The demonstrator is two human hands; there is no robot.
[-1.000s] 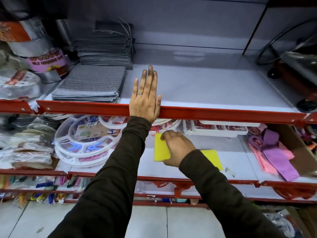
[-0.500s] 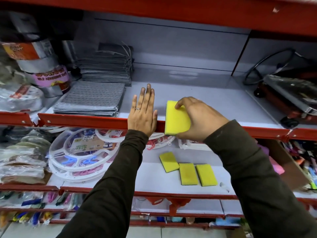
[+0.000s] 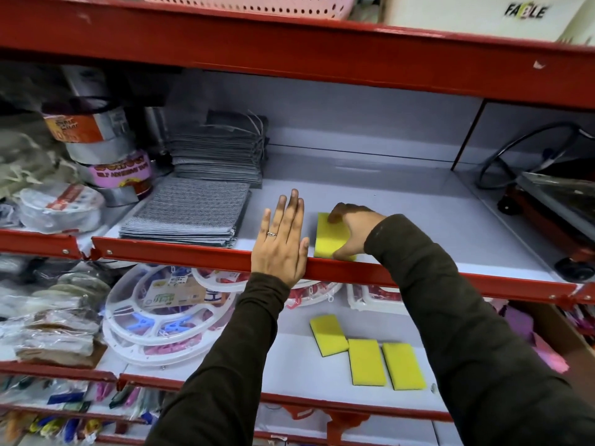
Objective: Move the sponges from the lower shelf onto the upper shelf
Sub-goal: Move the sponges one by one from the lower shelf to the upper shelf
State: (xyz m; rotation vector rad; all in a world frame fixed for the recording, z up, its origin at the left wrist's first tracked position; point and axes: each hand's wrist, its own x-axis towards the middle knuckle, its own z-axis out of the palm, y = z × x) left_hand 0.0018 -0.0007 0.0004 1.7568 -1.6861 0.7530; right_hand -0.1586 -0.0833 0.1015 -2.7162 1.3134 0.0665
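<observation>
My right hand point(image 3: 352, 231) holds a yellow sponge point(image 3: 331, 236) at the near edge of the upper shelf point(image 3: 402, 201), thumb on its near end and fingers curled over its far end — the sponge looks to be lying flat on the shelf floor, just behind the red front lip, its long axis running near to far. My left hand point(image 3: 281, 244) lies flat and empty, fingers straight and together, palm down over that same lip, just left of the sponge and not touching it.

What the next move turns on is below me. Three more sponges point(image 3: 367, 352) lie on the lower shelf point(image 3: 289, 365), yellow side up, in a row towards its near edge. They sit almost straight under my right hand, a little to the right of my left one. So the right hand is the nearer, I judge — once it lets go, it has only to pull back over the lip and drop down. Their long axes run near to far too, the leftmost one skewed slightly, so the same end-to-end pinch should serve.
</observation>
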